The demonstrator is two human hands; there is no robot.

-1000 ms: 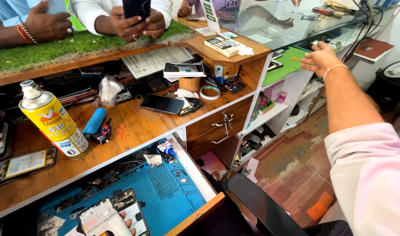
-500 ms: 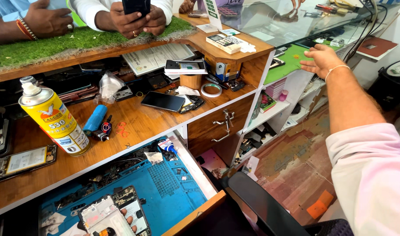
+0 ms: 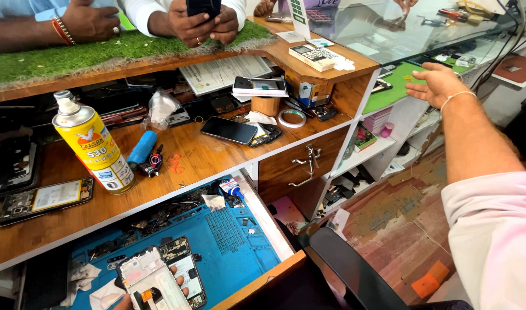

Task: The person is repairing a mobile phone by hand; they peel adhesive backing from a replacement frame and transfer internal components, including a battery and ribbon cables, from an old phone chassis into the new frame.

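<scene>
1. Left hand (image 3: 159, 290): closed around an opened phone (image 3: 151, 278) over the blue mat (image 3: 240, 241).
2. Right hand (image 3: 438, 83): held out wide, empty, near the green shelf (image 3: 395, 86).
3. Step judged: disassembly paused; steady two-handed grip is called for next.

Spray can (image 3: 93, 143) and phones (image 3: 228, 130) crowd the wooden shelf (image 3: 205, 158).

Yellow spray can (image 3: 93, 146), tape roll (image 3: 291, 118), calculator (image 3: 312, 56) on bench.

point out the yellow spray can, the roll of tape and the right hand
yellow spray can (image 3: 93, 150), head view, on the middle of its yellow body
roll of tape (image 3: 291, 118), head view, on the near side of the ring
right hand (image 3: 438, 85), head view, on the back of the open hand
</scene>
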